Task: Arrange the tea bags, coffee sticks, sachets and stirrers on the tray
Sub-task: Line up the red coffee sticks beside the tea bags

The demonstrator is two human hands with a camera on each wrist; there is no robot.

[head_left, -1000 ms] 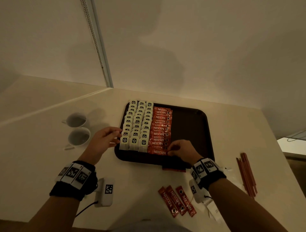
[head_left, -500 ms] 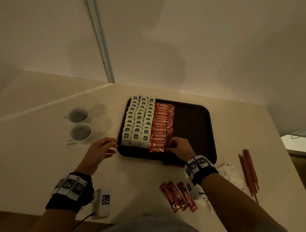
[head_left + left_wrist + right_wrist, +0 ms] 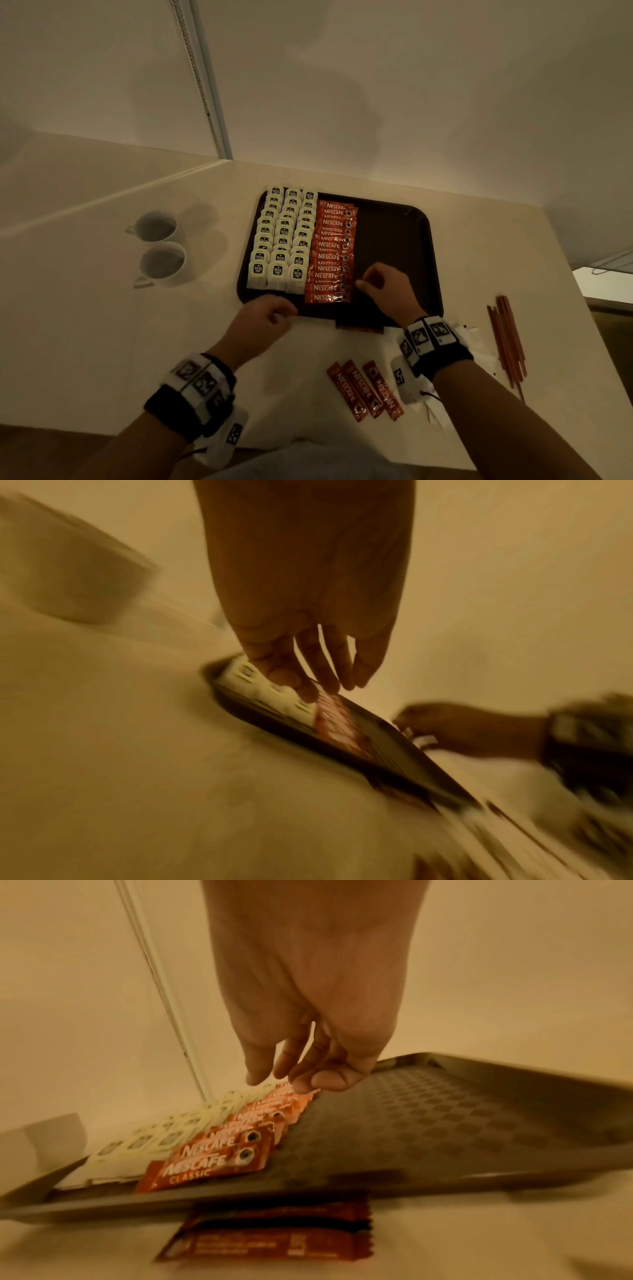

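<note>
Head view: we find tea bags (image 3: 281, 240) and coffee sticks (image 3: 330, 253) ranked on the tray (image 3: 394, 240); three loose sticks (image 3: 364, 390), stirrers (image 3: 507, 342) and white sachets (image 3: 476, 346) remain on the counter. Left wrist view: left hand (image 3: 304, 610) fingers relaxed, empty. Right wrist view: right hand (image 3: 308, 1001) fingers loosely curled beside the stick column, gripping nothing.

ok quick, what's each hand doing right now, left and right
Left hand: open, fingers loose, holding nothing, at the tray's near rim.
Right hand: fingers curled at the coffee sticks' right edge; a grip cannot be told.
</note>
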